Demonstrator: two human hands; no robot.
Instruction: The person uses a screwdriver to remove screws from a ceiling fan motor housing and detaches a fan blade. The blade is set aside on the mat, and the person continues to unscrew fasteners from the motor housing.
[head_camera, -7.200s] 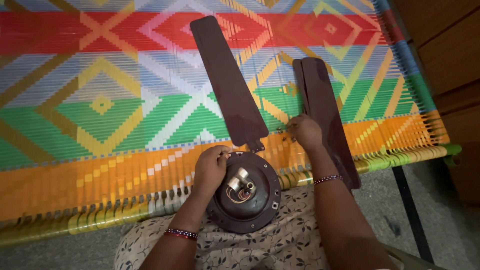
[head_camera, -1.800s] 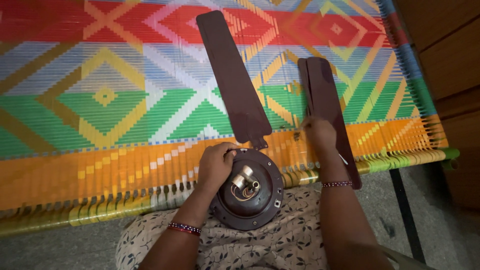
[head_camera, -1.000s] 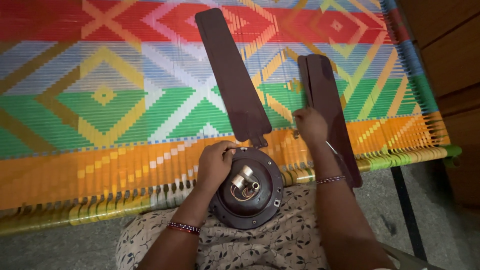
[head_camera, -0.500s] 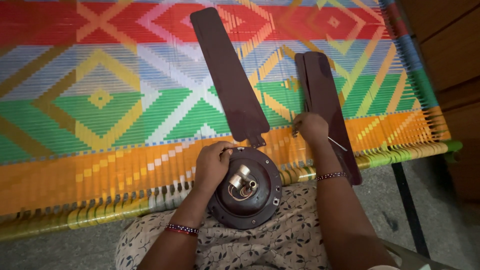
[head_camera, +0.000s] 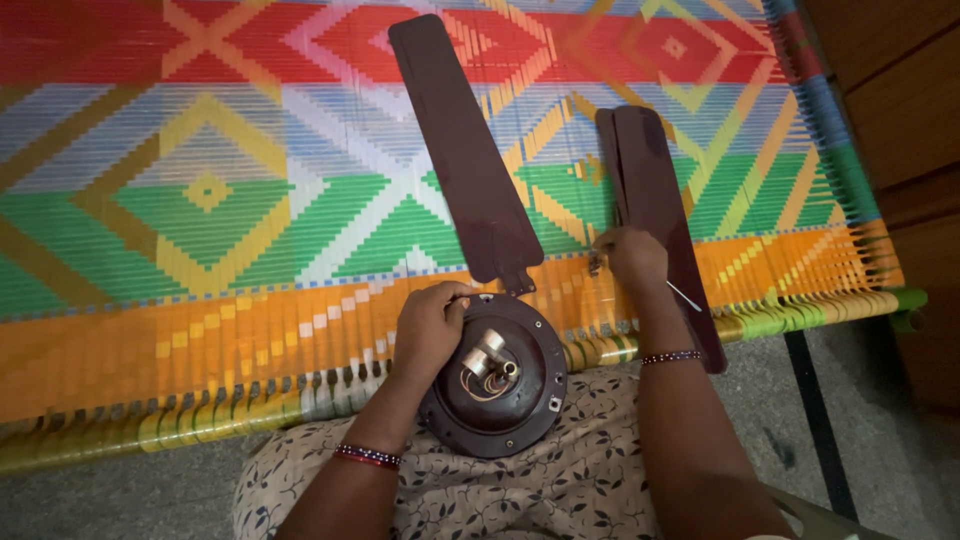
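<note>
The fan motor sits on the person's lap, its rim leaning against the near edge of the woven cot. The left hand curls over the upper left rim of the motor, fingers closed on the edge and steadying it; whether it also pinches a small part there cannot be told. One blade lies on the cot with its bracket end just beside the motor's top rim, close to the left fingers. The right hand rests on a stack of two more blades lying well to the right, its fingers bunched near their left edge around something small; what it is, and how firmly it is held, is too small to tell. A thin pale tool lies on the stack by the wrist. As a judgement: the motor is balanced on cloth and held by one hand only, so any loosening of that grip could let it tip or roll off the lap. A small part dropped on the cot could slip through the weave. The stacked blades overhang the cot edge and a nudge from the forearm could slide them off.
</note>
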